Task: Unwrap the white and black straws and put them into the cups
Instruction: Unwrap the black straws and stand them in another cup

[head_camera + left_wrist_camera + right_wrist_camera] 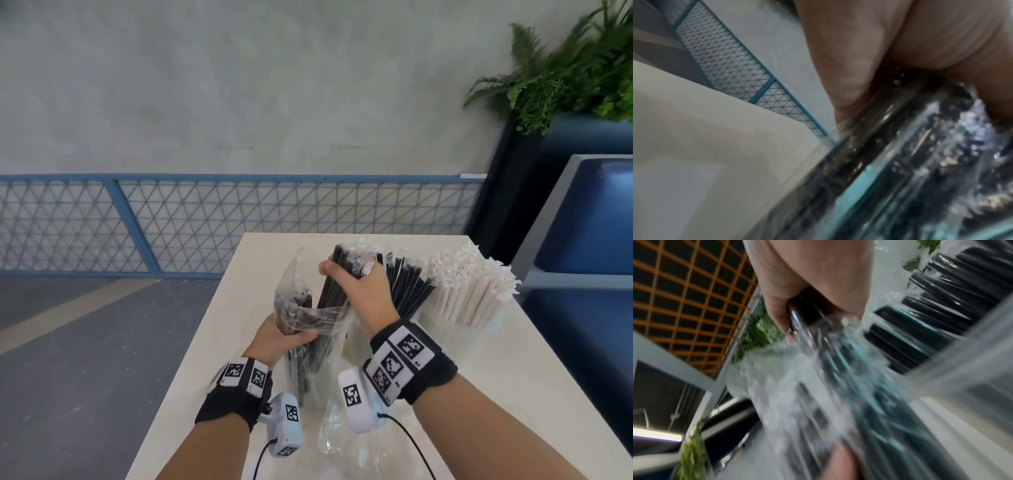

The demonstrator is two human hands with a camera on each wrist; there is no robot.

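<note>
Straw unpacking at a late stage, positions given relative to the white table (513, 394). Over the table's left-centre, the left hand (274, 337) curls its fingers and thumb around the clear plastic bag (301, 308) near its open mouth, wrist low and forearm rising from the near edge; the left-wrist view shows the palm closed on crinkled film with dark straws inside. Just to the right, and higher above the table, the right hand (356, 291) is clamped on a bundle of black straws (334, 284) partly out of the bag, knuckles up and the bundle slanting away and upward. Farther right, toward the far right corner, one cup holds black straws (407, 284), and the neighbouring cup (479, 329) is packed with white straws (472, 284). Judged from this, the white straws are done; the remaining black straws must leave the bag and join their cup. An emptied wrapper (339, 428) lies near the table's front edge.
</note>
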